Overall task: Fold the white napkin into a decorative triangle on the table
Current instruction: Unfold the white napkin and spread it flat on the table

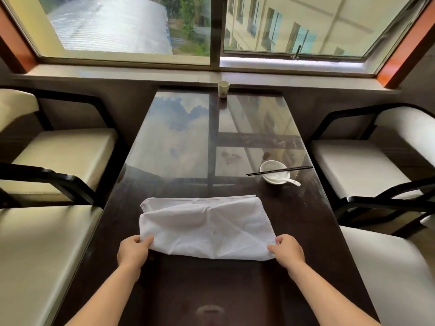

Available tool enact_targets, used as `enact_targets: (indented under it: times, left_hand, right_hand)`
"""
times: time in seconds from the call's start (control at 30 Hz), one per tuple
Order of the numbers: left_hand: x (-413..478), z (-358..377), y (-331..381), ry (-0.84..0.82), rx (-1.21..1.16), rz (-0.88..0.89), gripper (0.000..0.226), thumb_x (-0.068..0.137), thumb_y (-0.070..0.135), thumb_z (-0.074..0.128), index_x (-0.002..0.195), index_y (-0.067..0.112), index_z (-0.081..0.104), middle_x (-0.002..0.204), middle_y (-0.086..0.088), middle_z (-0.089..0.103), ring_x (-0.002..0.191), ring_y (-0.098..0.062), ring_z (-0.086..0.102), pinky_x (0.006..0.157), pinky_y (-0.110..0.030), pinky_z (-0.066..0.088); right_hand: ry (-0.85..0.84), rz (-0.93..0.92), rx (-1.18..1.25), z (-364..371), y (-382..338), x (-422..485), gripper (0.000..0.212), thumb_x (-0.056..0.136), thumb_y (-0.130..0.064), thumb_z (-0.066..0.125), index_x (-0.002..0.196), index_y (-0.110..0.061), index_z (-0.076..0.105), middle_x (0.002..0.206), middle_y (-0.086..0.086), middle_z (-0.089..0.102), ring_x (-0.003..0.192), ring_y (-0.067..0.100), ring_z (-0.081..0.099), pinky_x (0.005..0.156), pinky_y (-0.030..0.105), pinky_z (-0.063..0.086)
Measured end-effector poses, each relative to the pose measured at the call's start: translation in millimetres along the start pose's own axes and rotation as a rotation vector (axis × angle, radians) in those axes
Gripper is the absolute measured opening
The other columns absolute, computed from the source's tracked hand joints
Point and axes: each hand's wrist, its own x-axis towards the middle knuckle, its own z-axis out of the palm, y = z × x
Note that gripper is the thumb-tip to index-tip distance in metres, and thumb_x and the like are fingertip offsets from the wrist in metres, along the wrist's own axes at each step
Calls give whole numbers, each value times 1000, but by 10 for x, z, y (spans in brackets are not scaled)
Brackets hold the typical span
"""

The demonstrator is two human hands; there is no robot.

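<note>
Item in hand: crumpled white woven-cloth napkin [207, 228], lying on the dark glossy glass-topped table [211, 290] at the 6 o'clock end, directly before me. My left hand [133, 251] pinches its near left corner, thumb over the cloth and fingers tucked beneath; my right hand [288, 250] pinches the near right corner the same way. Step, as I judge it: an early fold, the near edge lifted and the cloth doubled loosely, no triangle formed yet. The next move calls for carrying both corners evenly toward 12 o'clock, meeting the hemmed far edge squarely, then pressing a crease. Cloth: thin, soft, creased in diagonals, puffed at 9 o'clock. At 2 o'clock from the napkin, well apart: small white glazed ceramic bowl [273, 171] holding a white ceramic spoon [290, 181], black chopsticks [280, 170] laid across its rim. At 12 o'clock, far end: pale paper cup [223, 89].
</note>
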Motion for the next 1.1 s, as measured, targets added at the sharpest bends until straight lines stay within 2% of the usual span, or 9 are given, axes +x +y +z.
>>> enact_targets:
  times: [0.17, 0.23, 0.3, 0.37, 0.53, 0.7, 0.87, 1.0, 1.1]
  left_hand:
    - [-71, -78, 75, 103, -89, 126, 7, 90, 23, 71, 93, 18, 75, 86, 3, 70, 85, -21, 63, 73, -36, 48]
    - [-104, -85, 82, 104, -75, 161, 11, 92, 26, 68, 90, 18, 74, 85, 2, 70, 84, -22, 64, 71, -37, 49]
    - [-140, -81, 90, 99, -14, 231, 17, 95, 29, 63, 87, 17, 73, 82, 1, 69, 79, -22, 62, 65, -37, 47]
    - [-161, -91, 111, 111, 61, 318, 17, 96, 28, 60, 86, 19, 70, 79, 1, 68, 77, -24, 61, 64, -37, 43]
    - [-177, -128, 220, 133, 116, 430, 24, 98, 28, 55, 78, 17, 61, 72, -4, 62, 70, -26, 56, 60, -40, 40]
    - [-100, -221, 258, 92, -35, 227, 29, 98, 34, 57, 83, 10, 65, 85, -8, 66, 79, -29, 59, 65, -39, 45]
    - [-192, -323, 79, -325, -321, -177, 33, 89, 34, 73, 113, 13, 66, 101, -10, 76, 91, -31, 73, 74, -47, 60]
    - [-378, -378, -211, -483, -65, -84, 83, 74, -5, 79, 142, 27, 42, 111, -14, 71, 95, -33, 72, 68, -45, 62]
    - [-489, -378, -307, -380, -12, -10, 91, 76, -16, 70, 150, 25, 34, 102, -17, 69, 89, -31, 72, 69, -44, 63]
  right_hand:
    - [44, 19, -17, 41, 37, -15, 57, 87, -34, 72, 136, -13, 51, 132, 12, 57, 115, 32, 59, 82, 34, 44]
    - [23, 47, 19, 49, 10, -26, 49, 85, -32, 74, 127, -12, 58, 125, 8, 65, 110, 29, 62, 78, 33, 46]
    - [37, 70, 67, 70, -2, -41, 16, 83, -25, 75, 94, -16, 68, 106, 5, 71, 91, 24, 64, 75, 34, 52]
    - [22, 83, 161, 105, 7, -62, 11, 83, -18, 74, 74, -22, 69, 90, 3, 72, 81, 20, 61, 77, 37, 56]
    - [64, 34, 385, -43, -26, -135, 7, 85, -15, 63, 79, -15, 67, 86, 8, 68, 82, 28, 63, 77, 46, 57]
    - [125, -79, 448, -317, -27, -213, 12, 94, -22, 61, 83, -17, 63, 84, 6, 66, 71, 24, 64, 56, 37, 52]
    - [61, -21, 497, -310, 82, -288, 8, 98, -20, 60, 91, -16, 62, 87, 9, 69, 61, 21, 67, 48, 29, 50]
    - [21, 28, 575, -219, 168, -328, 6, 99, -18, 59, 93, -15, 62, 91, 10, 70, 67, 21, 69, 49, 28, 53]
    - [67, -13, 614, -225, 192, -349, 7, 98, -17, 60, 93, -16, 64, 98, 7, 67, 84, 23, 67, 55, 31, 58]
